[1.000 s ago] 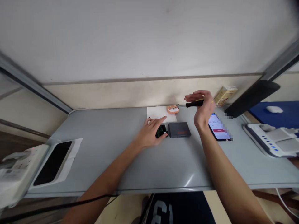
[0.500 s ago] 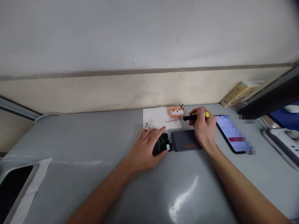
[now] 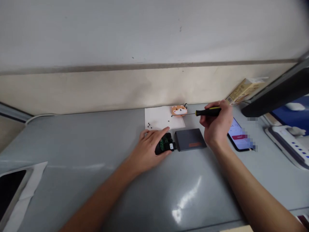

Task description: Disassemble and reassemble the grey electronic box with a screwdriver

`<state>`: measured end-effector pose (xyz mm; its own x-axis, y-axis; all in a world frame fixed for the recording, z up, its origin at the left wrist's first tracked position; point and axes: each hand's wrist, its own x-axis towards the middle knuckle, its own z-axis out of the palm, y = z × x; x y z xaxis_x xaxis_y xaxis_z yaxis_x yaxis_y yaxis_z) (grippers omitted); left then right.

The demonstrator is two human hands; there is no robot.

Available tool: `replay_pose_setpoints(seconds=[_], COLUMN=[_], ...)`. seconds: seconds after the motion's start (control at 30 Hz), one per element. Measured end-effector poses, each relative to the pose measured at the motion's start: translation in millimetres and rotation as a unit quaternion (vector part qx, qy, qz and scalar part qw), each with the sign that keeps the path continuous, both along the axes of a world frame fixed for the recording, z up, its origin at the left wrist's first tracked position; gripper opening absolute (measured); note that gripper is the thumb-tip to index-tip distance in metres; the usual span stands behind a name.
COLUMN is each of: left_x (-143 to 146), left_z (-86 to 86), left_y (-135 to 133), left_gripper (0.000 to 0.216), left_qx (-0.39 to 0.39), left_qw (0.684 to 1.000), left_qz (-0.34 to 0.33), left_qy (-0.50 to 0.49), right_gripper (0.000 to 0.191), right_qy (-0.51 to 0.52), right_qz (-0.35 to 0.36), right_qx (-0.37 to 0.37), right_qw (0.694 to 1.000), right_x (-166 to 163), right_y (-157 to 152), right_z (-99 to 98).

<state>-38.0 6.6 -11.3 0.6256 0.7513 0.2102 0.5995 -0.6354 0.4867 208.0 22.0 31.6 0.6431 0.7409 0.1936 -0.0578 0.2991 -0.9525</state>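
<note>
My left hand [image 3: 149, 146] rests on the grey table [image 3: 96, 154], fingers curled over a small black part with a green circuit board [image 3: 164, 144]. Right beside that part lies a dark grey box [image 3: 190, 139] with an orange mark. My right hand [image 3: 217, 125] is closed round a screwdriver [image 3: 205, 112] with a black and yellow handle. It holds the tool above the box, the shaft pointing left toward an orange dog-face charm [image 3: 179, 110]. Several tiny dark screws [image 3: 149, 125] lie on a white paper sheet [image 3: 159, 119].
A phone [image 3: 238, 134] with a lit screen lies right of my right hand. A cardboard box [image 3: 242, 90] leans at the wall, a dark monitor [image 3: 277, 93] and a white device [image 3: 287, 141] stand at the right. A black tray on white paper [image 3: 14, 187] lies at the far left.
The camera has come closer and lower to the table. My right hand dipped with the screwdriver toward the paper, then lifted it again and shifted right. My left hand stayed on the circuit-board part.
</note>
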Motion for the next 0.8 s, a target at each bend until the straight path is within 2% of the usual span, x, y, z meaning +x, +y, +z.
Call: replay_pose_setpoints(seconds=[0.17, 0.37, 0.6, 0.8], left_x=[2, 5, 5, 7], left_z=[2.1, -0.1, -4.1, -0.4], left_y=[1, 0, -2, -3], left_gripper=[0.079, 0.063, 0.06, 0.062], left_qx=[-0.005, -0.036, -0.057, -0.015], left_qw=[1.0, 0.997, 0.994, 0.996], left_qz=[0.012, 0.051, 0.067, 0.057], left_qy=[-0.006, -0.045, -0.057, -0.062], right_gripper=[0.034, 0.031, 0.037, 0.042], right_qy=[0.052, 0.086, -0.011, -0.067], right_qz=[0.014, 0.009, 0.019, 0.034], right_qx=[0.013, -0.011, -0.019, -0.008], right_qw=[0.998, 0.996, 1.0, 0.997], right_x=[-7, -11, -15, -17], right_y=[-5, -4, 0, -4], right_z=[3.3, -3.1, -17.5, -18.2])
